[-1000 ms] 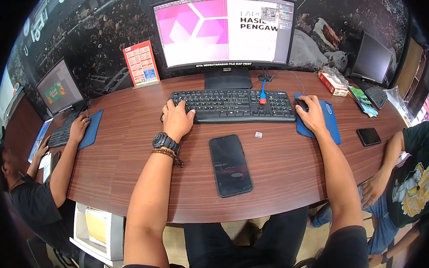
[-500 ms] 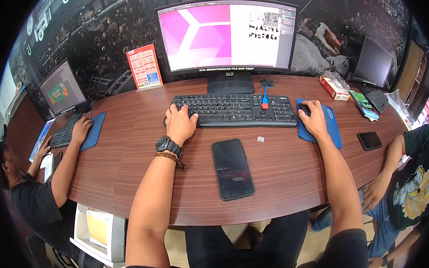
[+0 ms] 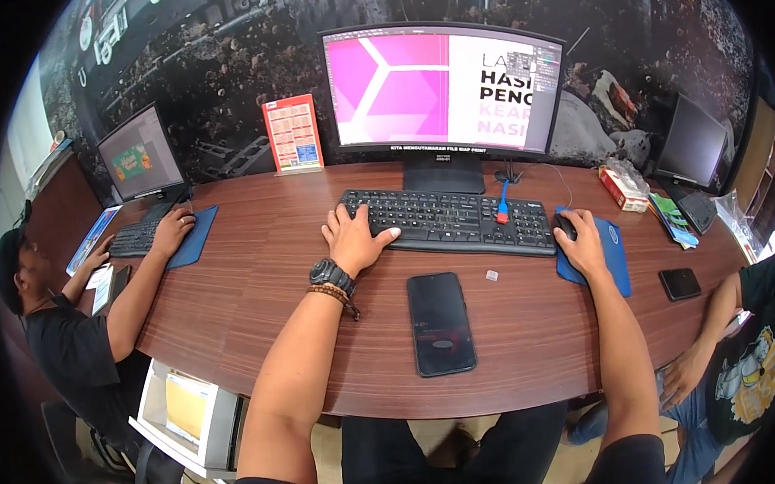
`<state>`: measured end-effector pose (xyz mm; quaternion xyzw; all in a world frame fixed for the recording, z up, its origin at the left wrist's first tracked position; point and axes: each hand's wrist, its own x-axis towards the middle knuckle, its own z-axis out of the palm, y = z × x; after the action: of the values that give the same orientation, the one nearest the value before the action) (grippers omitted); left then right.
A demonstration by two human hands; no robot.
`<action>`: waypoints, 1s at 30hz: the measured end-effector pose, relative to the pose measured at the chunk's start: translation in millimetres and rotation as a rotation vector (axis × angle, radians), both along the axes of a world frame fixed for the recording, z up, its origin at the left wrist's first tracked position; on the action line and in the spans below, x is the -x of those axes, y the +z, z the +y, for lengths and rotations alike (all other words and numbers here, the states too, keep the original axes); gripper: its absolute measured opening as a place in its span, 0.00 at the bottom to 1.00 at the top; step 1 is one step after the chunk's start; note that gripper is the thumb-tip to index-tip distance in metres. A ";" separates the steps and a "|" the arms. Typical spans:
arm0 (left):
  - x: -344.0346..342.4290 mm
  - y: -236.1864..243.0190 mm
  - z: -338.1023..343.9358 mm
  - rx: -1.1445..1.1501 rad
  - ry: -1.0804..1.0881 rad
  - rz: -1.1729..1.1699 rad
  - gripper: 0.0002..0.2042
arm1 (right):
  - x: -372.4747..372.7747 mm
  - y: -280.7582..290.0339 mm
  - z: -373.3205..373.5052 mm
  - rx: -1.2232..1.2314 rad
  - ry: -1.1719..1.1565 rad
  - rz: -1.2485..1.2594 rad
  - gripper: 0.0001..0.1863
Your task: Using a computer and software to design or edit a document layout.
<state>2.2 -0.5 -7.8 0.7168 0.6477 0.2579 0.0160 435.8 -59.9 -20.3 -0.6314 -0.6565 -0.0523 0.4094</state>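
Note:
My left hand point(image 3: 355, 238) rests on the left end of a black keyboard point(image 3: 438, 218), fingers spread over the keys and thumb stretched to the right. A dark watch point(image 3: 331, 276) and a beaded bracelet are on that wrist. Over a black computer mouse point(image 3: 565, 226) my right hand point(image 3: 584, 244) is curled, on a blue mouse pad point(image 3: 615, 262). A blue cable with a red end point(image 3: 502, 213) lies across the keyboard's right part. Behind it, a curved monitor point(image 3: 389, 86) displays a pink pattern and large lettering. Between my forearms lies a dark smartphone point(image 3: 441, 324).
A small pale square piece point(image 3: 492, 275) sits right of the phone. A red calendar card point(image 3: 294, 134) stands behind, left of the monitor. At left a person point(image 3: 71, 316) works at another computer; at right another person point(image 3: 739, 365) sits near a second phone point(image 3: 680, 284) and a tissue box point(image 3: 624, 187).
The view has shifted, so the desk sits lower and farther right. On the monitor the lettering has filled in, with pink lines added. Both hands stay at the keyboard and mouse.

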 end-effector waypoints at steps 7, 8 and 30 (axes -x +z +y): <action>1.2 -0.4 0.1 0.016 -0.001 0.018 0.44 | 1.6 2.1 -0.2 0.028 -0.012 -0.010 0.21; 1.2 -0.8 0.5 0.016 0.000 0.019 0.44 | 2.4 3.1 -0.5 0.028 -0.012 -0.010 0.21; 0.4 3.0 -1.4 0.052 -0.010 0.005 0.43 | 1.9 4.2 -1.4 0.023 -0.022 -0.013 0.20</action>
<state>1.9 -2.0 -4.8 0.7199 0.6507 0.2391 0.0346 433.9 -61.3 -16.1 -0.6430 -0.6525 -0.0533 0.3974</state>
